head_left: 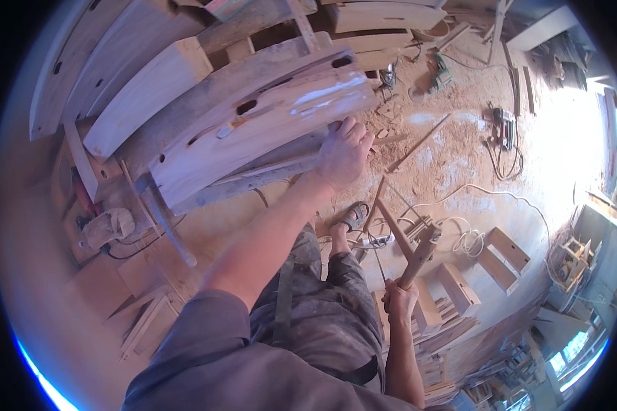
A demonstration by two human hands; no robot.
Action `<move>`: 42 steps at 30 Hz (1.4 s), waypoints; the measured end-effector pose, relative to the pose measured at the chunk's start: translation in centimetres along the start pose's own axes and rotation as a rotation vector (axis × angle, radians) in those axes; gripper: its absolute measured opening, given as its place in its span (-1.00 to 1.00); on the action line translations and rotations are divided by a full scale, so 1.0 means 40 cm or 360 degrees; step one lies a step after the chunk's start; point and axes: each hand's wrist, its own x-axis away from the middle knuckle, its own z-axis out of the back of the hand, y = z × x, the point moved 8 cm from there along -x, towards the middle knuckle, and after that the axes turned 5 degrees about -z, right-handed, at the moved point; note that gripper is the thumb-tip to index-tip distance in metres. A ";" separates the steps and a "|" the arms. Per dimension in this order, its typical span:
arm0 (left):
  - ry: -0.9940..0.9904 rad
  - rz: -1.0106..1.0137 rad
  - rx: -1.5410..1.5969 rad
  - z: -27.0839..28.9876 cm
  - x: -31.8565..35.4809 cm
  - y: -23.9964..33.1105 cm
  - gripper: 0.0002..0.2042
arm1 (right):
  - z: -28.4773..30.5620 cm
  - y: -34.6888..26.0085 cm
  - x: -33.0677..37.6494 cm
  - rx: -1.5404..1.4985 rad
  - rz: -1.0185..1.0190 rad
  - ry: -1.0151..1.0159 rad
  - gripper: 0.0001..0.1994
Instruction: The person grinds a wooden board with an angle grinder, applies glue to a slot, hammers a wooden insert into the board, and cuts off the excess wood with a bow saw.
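My right hand point(400, 300) is wrapped round one arm of a wooden frame saw point(396, 222), held low by my right side. Its middle bar, thin blade and far arm stretch up and away to the left. Ahead of me, my left hand point(346, 154) is curled at the near edge of a long pale wooden board point(260, 130), toward its right end. My fingers hide whatever they grip there. The board is slightly curved, with dark slots cut in it, and rests slanted on a bench.
More curved boards point(147, 92) lean behind and left. Sawdust point(418, 140) and offcuts cover the floor, with a corded power tool point(504, 129), a green power tool point(440, 74) and a loose pale cable point(500, 192). Slotted wooden pieces point(459, 289) lie to the right.
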 end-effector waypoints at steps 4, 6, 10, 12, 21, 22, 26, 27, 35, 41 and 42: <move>-0.0039 -0.0196 -0.0062 -0.043 -0.019 -0.003 -0.70 | -0.001 -0.075 0.031 -0.0228 0.0137 -0.0024 -0.83; -0.0071 -0.0181 -0.0062 -0.054 -0.015 -0.016 -0.72 | -0.004 -0.131 0.050 -0.0365 0.0187 -0.0056 -0.80; -0.0039 -0.0236 0.0070 -0.061 -0.030 -0.014 -0.73 | 0.009 -0.233 0.100 -0.0597 0.0453 -0.0077 -0.82; -0.0094 -0.0240 0.0210 -0.071 -0.037 -0.022 -0.74 | 0.025 -0.264 0.123 -0.0558 0.0550 -0.0123 -0.85; -0.0111 -0.0255 0.0286 -0.080 -0.038 -0.041 -0.77 | 0.018 -0.445 0.267 -0.0845 0.1159 -0.0493 -0.80; -0.0111 -0.0236 0.0325 -0.077 -0.041 -0.039 -0.78 | 0.014 -0.451 0.273 -0.0848 0.1148 -0.0520 -0.80; -0.0141 -0.0183 0.0345 -0.064 -0.045 -0.032 -0.83 | -0.012 -0.472 0.294 -0.0871 0.1092 -0.0558 -0.80; -0.0159 -0.0178 0.0317 -0.063 -0.044 -0.027 -0.84 | -0.011 -0.473 0.298 -0.0833 0.1117 -0.0535 -0.80; -0.0258 -0.0146 0.0217 -0.108 -0.060 -0.043 -0.82 | -0.009 -0.506 0.320 -0.0803 0.1188 -0.0527 -0.82; 0.0202 -0.0363 0.0159 -0.040 -0.035 -0.044 -0.77 | -0.022 -0.490 0.322 -0.0853 0.1133 -0.0605 -0.81; 0.0236 -0.0337 0.0205 -0.031 -0.029 -0.044 -0.76 | -0.022 -0.488 0.321 -0.0858 0.1142 -0.0620 -0.80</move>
